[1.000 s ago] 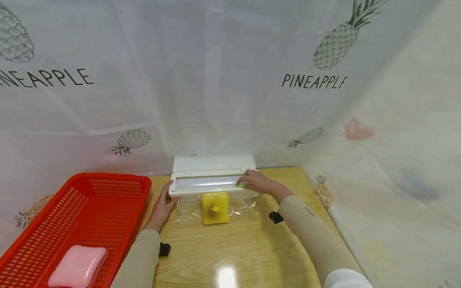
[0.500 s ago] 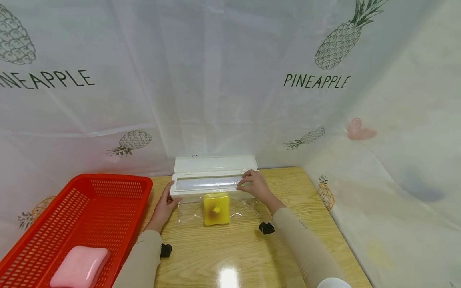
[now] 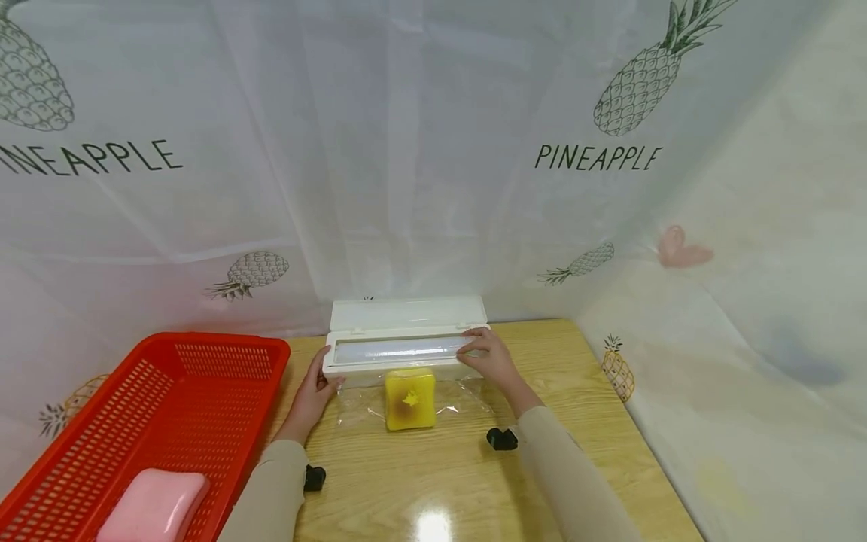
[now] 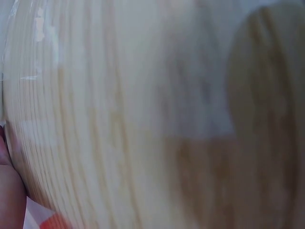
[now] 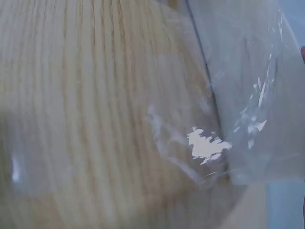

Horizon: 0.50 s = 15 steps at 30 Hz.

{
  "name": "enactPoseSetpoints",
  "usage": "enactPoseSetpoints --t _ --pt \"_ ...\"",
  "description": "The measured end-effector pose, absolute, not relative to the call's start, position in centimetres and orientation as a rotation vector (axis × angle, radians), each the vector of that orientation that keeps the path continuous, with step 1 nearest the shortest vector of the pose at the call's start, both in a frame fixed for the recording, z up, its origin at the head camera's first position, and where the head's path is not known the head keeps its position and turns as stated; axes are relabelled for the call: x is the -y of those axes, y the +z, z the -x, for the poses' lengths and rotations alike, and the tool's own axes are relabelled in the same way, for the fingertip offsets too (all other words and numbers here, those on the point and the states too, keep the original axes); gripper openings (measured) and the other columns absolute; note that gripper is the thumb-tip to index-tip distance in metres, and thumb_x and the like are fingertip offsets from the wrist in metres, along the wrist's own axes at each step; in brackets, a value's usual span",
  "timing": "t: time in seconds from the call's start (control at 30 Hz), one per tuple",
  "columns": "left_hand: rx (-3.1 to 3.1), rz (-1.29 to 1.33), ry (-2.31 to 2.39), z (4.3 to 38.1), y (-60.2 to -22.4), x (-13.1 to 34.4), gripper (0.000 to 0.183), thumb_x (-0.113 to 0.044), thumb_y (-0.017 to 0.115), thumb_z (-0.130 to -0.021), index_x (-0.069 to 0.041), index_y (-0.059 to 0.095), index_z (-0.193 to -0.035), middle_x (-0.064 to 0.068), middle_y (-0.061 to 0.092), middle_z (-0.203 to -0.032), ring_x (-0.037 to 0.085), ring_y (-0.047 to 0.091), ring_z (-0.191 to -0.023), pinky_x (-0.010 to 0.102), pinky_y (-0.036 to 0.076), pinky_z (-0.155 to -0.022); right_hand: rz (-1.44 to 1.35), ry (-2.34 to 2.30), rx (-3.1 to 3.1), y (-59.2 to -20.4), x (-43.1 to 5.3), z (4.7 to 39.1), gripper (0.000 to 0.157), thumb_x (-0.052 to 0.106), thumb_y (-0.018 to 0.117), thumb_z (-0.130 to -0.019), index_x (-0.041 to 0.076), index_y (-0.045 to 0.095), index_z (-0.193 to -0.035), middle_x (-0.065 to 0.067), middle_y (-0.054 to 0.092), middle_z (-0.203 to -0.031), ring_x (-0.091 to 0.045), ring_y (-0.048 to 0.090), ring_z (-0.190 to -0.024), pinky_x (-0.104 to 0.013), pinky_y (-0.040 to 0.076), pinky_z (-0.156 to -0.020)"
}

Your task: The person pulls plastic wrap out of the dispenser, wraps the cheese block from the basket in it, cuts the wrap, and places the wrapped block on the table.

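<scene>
A white cling film dispenser (image 3: 400, 370) lies at the back of the table, its lid (image 3: 408, 314) raised and a roll of film (image 3: 400, 349) showing inside. My left hand (image 3: 314, 395) grips its left end, thumb at the front. At the right end my right hand (image 3: 494, 365) holds the box, fingers over the top and thumb near the front edge. Clear film (image 3: 457, 399) hangs out in front. A yellow toast-shaped block (image 3: 410, 403) sits at the middle of that film; whether the film passes over or under it I cannot tell.
To the left stands a red plastic basket (image 3: 267, 399) with a pink block (image 3: 156, 504) in it. A white pineapple-print curtain (image 3: 406, 188) rises right behind the wooden table (image 3: 406, 478) and along its right side.
My right hand has shifted slightly right and spread over the dispenser's end. The green piece seen at its fingertips earlier is no longer visible. My left hand keeps its grip.
</scene>
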<state>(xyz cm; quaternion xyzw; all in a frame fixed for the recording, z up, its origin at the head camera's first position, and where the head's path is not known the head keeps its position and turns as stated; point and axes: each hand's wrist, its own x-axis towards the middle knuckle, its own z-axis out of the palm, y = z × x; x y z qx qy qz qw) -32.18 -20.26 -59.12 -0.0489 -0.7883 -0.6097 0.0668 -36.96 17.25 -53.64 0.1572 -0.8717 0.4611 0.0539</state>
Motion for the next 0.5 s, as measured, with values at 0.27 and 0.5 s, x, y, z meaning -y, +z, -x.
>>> enactPoseSetpoints --t 0.27,0.5 --pt "2.396 0.126 -1.857 32.5 -59.2 20.5 0.075 -0.007 0.065 -0.093 -0.016 0.024 -0.154 0.026 0.050 -0.131 0.027 0.051 -0.109 0.012 0.041 -0.086 -0.178 1.615 2.532 -55.7 -17.7 36.6 0.063 0.023 0.077 -0.086 0.009 0.050 -0.142 -0.010 0.016 -0.160 -0.036 0.013 -0.145 -0.061 0.021 -0.110" --pt "2.407 0.100 -1.857 32.4 -59.2 20.5 0.073 -0.006 0.065 -0.093 -0.016 0.025 -0.154 0.025 0.052 -0.129 0.026 0.052 -0.106 0.016 0.043 -0.085 -0.007 1.964 2.300 -56.6 -18.3 35.9 0.062 0.012 0.072 -0.090 0.006 0.045 -0.145 -0.007 0.025 -0.158 -0.028 0.024 -0.143 -0.040 0.037 -0.106"
